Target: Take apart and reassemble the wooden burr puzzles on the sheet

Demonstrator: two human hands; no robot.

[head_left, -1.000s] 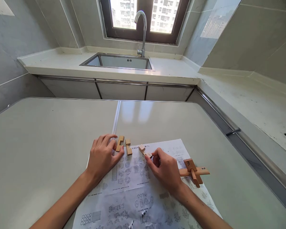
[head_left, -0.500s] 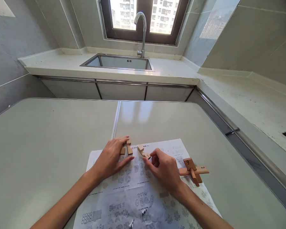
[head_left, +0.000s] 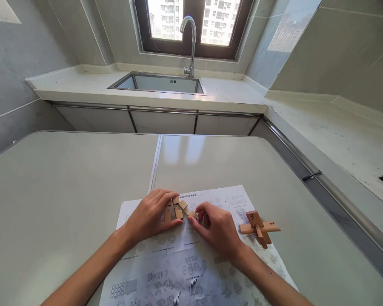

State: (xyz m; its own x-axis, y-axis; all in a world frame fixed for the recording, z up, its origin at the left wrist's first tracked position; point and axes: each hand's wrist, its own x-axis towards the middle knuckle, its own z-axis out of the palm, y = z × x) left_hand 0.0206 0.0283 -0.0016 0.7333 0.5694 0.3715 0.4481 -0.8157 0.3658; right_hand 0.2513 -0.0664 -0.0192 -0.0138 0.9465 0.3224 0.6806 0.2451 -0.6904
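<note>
Notched wooden pieces (head_left: 178, 212) lie on a printed paper sheet (head_left: 178, 263). My left hand (head_left: 151, 213) curls around the left pieces, fingers behind them and thumb in front. Between thumb and fingertips, my right hand (head_left: 218, 226) pinches the lower right end of a slanted notched piece (head_left: 183, 205), whose other end is close beside the left group. To the right, a crossed wooden assembly (head_left: 258, 228) with numbers on it rests at the sheet's right edge, touched by neither hand.
The sheet lies on a pale table (head_left: 67, 191) with a seam running away from me. Beyond are a counter (head_left: 83, 95) with a sink (head_left: 159, 83), a curved faucet (head_left: 192, 46) and a window. Another counter (head_left: 347, 131) runs along the right.
The slanted piece has moved left and slightly nearer to me with my right hand. My left hand and its pieces have shifted slightly right and toward me, so the gap between the groups has narrowed.
</note>
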